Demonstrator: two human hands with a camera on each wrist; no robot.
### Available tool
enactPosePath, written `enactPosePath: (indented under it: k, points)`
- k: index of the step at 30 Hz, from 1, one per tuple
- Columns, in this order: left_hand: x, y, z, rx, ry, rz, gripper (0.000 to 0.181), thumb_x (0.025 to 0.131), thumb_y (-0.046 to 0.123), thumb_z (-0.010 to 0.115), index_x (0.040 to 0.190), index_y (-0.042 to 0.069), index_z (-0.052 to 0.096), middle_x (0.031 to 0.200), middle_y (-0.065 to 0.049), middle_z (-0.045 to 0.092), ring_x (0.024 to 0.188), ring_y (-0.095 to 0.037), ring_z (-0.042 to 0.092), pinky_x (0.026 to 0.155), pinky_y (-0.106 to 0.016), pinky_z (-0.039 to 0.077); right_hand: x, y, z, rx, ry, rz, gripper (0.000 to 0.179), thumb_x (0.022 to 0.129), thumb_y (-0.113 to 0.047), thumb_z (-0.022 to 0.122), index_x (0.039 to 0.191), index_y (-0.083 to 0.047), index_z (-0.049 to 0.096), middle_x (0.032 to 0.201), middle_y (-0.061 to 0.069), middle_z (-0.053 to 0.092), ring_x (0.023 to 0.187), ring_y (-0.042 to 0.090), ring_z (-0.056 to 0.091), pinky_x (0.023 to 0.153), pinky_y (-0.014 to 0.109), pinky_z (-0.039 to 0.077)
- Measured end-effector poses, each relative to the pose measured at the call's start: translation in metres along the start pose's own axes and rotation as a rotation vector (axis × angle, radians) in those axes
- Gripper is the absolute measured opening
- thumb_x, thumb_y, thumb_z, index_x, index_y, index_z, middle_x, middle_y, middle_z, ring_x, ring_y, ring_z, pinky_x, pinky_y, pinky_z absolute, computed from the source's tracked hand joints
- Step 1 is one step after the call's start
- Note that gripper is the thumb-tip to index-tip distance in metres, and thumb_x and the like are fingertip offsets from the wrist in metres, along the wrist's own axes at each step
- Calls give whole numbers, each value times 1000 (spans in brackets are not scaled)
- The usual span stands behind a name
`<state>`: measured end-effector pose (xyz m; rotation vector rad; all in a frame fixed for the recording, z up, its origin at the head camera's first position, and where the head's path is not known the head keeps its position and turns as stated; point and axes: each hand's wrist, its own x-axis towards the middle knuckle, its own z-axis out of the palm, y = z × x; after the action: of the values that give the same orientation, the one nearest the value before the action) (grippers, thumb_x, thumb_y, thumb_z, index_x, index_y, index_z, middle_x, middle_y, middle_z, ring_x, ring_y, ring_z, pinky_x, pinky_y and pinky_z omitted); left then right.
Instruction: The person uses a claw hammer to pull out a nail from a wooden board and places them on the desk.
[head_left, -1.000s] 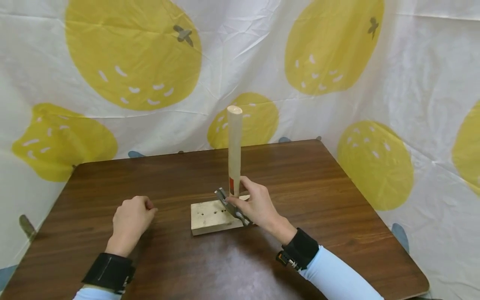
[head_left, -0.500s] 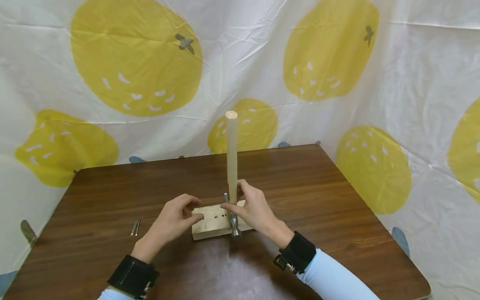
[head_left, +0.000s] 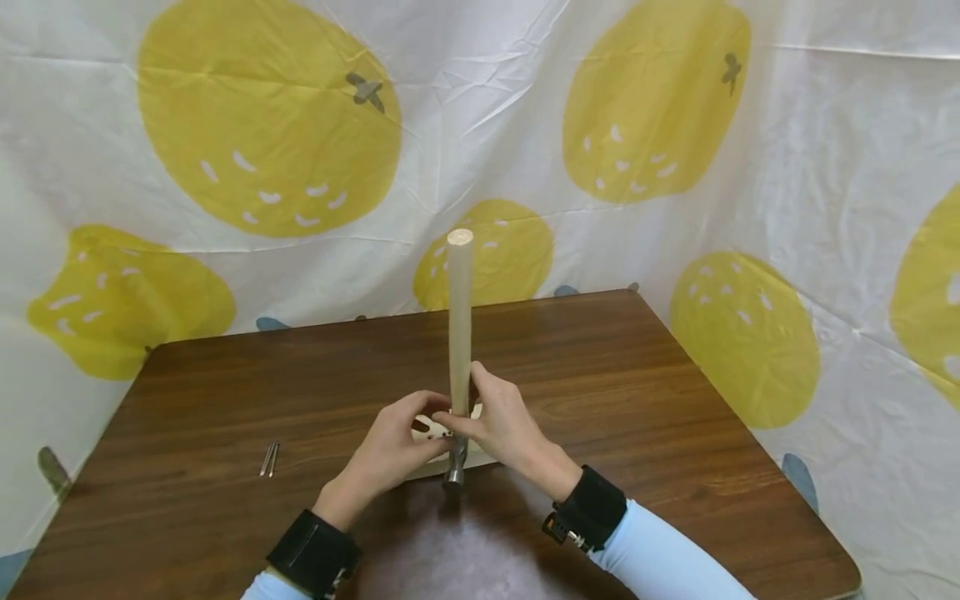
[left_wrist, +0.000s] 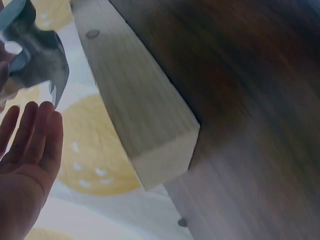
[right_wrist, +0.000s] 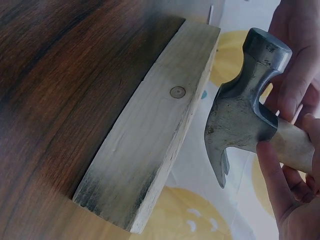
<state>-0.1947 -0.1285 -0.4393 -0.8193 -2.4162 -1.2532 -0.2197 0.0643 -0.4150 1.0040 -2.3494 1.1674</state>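
A claw hammer [head_left: 460, 325] stands handle-up over a pale wooden block [head_left: 480, 456], its metal head [right_wrist: 240, 112] lowermost. My right hand [head_left: 504, 417] grips the wooden handle just by the head, with fingers and thumb around it. My left hand [head_left: 397, 437] is close against the head from the other side. In the left wrist view its fingers [left_wrist: 37, 130] are nearly straight, tips right at the claw [left_wrist: 57, 75]. Small holes show in the top of the block, much of which the hands cover in the head view. A round mark [right_wrist: 177, 92] is on its side.
Two or three nails [head_left: 270, 458] lie on the brown wood-grain table [head_left: 600, 358], left of the hands. A white cloth [head_left: 480, 100] printed with yellow lemons hangs along the back and sides.
My left hand has moved right from the left of the table to the hammer head, uncovering the nails. The hammer head has turned, so one end now points toward me.
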Motion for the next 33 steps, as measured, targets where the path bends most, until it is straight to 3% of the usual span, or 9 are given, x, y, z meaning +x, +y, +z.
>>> enactPosePath:
  k: [8, 16, 23, 29, 33]
  points:
    - [0, -1, 9, -55, 33, -13, 35, 78, 12, 85, 108, 16, 67, 100, 15, 65, 88, -9, 66, 75, -32, 53, 1, -4, 4, -9, -3, 5, 38, 82, -27, 82, 101, -15, 52, 83, -13, 56, 72, 4, 59, 55, 18, 44]
    - [0, -1, 10, -24, 74, 40, 35, 77, 4, 82, 106, 16, 67, 95, 15, 65, 84, -8, 66, 73, -27, 52, 1, -4, 5, 0, 1, -4, 38, 81, -28, 83, 102, -15, 53, 86, -13, 58, 76, 5, 61, 58, 17, 45]
    - [1, -3, 7, 20, 95, 103, 32, 78, 3, 81, 105, 13, 67, 95, 13, 64, 83, -8, 64, 73, -30, 52, 2, -5, 4, 52, -13, -44, 34, 85, -25, 79, 104, -14, 54, 91, -13, 60, 83, 4, 64, 64, 18, 49]
    - [-2, -6, 6, -5, 95, 129, 29, 81, 4, 80, 105, 11, 66, 97, 11, 65, 86, -10, 65, 72, -34, 53, 2, -5, 1, 155, -93, -55, 29, 92, -21, 72, 113, -13, 54, 94, -9, 59, 85, 10, 64, 67, 19, 51]
    - [-3, -6, 5, -44, 80, 135, 29, 82, 2, 78, 107, 10, 66, 99, 9, 65, 87, -12, 65, 72, -34, 53, 4, -5, -3, 181, -96, -101, 27, 94, -18, 69, 116, -12, 55, 98, -8, 59, 86, 9, 63, 69, 21, 52]
